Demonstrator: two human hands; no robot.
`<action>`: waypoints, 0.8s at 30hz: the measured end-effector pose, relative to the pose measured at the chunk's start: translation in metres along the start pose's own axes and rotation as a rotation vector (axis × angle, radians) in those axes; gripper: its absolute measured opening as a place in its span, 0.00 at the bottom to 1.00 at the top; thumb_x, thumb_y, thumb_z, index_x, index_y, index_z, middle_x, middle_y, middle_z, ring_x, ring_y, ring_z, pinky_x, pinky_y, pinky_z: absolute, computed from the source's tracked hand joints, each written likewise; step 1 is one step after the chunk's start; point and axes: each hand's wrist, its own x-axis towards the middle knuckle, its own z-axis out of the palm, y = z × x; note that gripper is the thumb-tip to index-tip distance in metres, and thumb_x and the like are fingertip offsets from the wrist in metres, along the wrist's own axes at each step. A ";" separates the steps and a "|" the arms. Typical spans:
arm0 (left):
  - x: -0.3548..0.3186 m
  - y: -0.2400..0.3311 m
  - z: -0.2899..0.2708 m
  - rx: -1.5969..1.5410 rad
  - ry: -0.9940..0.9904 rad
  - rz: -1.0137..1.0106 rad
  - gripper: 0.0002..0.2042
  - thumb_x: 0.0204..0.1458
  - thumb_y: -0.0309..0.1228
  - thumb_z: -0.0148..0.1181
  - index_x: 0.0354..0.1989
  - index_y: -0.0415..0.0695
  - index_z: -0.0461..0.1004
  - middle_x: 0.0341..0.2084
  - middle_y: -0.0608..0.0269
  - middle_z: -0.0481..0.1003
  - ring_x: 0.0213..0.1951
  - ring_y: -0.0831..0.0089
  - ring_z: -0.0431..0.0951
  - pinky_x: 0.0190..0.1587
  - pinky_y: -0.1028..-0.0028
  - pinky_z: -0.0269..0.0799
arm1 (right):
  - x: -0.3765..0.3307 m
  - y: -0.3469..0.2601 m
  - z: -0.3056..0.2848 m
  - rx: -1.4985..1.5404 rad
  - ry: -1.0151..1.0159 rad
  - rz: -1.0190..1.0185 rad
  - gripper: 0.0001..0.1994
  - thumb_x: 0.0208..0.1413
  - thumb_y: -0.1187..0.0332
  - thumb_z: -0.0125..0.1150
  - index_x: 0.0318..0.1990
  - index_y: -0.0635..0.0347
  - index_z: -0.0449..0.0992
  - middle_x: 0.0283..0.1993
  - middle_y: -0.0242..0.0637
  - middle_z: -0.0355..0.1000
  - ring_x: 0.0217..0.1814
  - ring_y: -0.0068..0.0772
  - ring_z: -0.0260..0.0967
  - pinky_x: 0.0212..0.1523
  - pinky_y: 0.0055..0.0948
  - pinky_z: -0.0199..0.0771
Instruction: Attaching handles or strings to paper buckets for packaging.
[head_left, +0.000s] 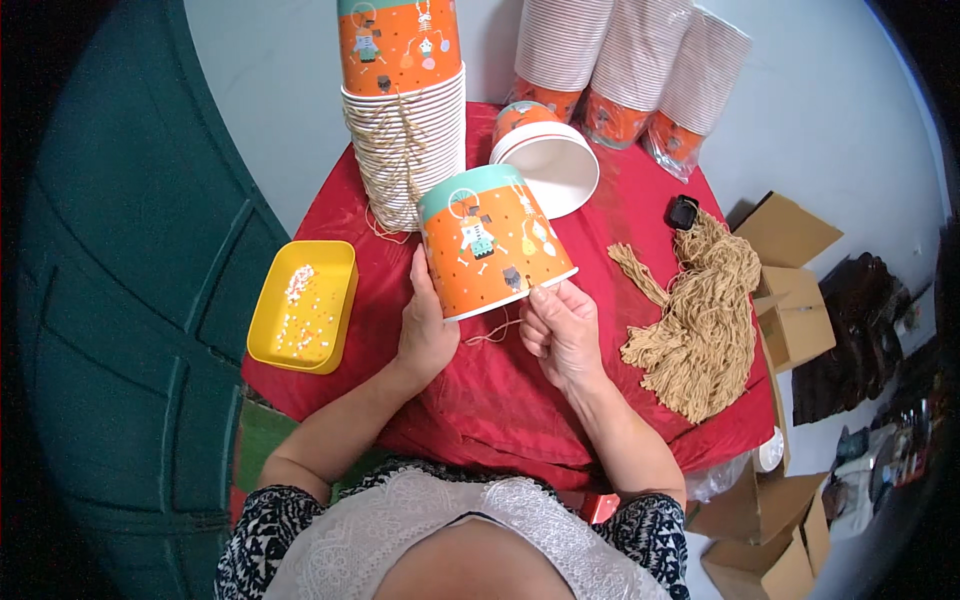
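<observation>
Between my hands I hold an orange paper bucket with a teal band and cartoon figures, its white rim toward me. My left hand is wrapped round its left side. The thumb and fingers of my right hand pinch the rim at the lower right. A thin string trails beneath the rim, between my hands; its other end is hidden. Behind the bucket, white-rimmed paper buckets lie on their side. To the left rises a tall stack of nested buckets with strings hanging down it.
A yellow tray with small white and orange beads stands at left. Bundled tan cord lies at right beside a small black object. Wrapped bucket stacks stand at the back. Cardboard boxes sit past the red cloth's right edge.
</observation>
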 end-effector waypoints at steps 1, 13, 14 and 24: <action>0.000 0.000 0.000 -0.001 0.003 -0.001 0.39 0.55 0.18 0.51 0.70 0.36 0.32 0.59 0.39 0.65 0.59 0.44 0.69 0.56 0.57 0.68 | 0.000 0.000 0.001 -0.009 0.013 0.004 0.08 0.61 0.66 0.60 0.32 0.56 0.71 0.17 0.21 0.54 0.14 0.13 0.45 0.14 0.16 0.44; 0.004 0.009 -0.012 0.056 0.147 0.070 0.43 0.55 0.25 0.59 0.71 0.40 0.31 0.59 0.42 0.65 0.56 0.53 0.73 0.56 0.61 0.70 | -0.004 -0.007 0.006 -0.076 0.068 0.029 0.11 0.59 0.66 0.62 0.27 0.52 0.67 0.19 0.21 0.55 0.14 0.13 0.44 0.14 0.16 0.42; 0.004 0.010 -0.012 0.089 0.146 0.057 0.44 0.55 0.25 0.59 0.71 0.40 0.31 0.59 0.42 0.66 0.55 0.53 0.74 0.55 0.61 0.70 | -0.003 -0.007 0.006 -0.061 0.059 0.029 0.11 0.59 0.66 0.62 0.27 0.52 0.67 0.19 0.20 0.55 0.14 0.13 0.44 0.14 0.16 0.42; 0.009 0.020 -0.024 -0.265 0.077 0.370 0.44 0.47 0.20 0.59 0.70 0.33 0.36 0.60 0.40 0.63 0.47 0.62 0.76 0.40 0.72 0.74 | 0.001 -0.045 0.021 0.167 -0.018 -0.084 0.08 0.61 0.65 0.57 0.36 0.59 0.69 0.17 0.20 0.48 0.13 0.13 0.42 0.11 0.16 0.44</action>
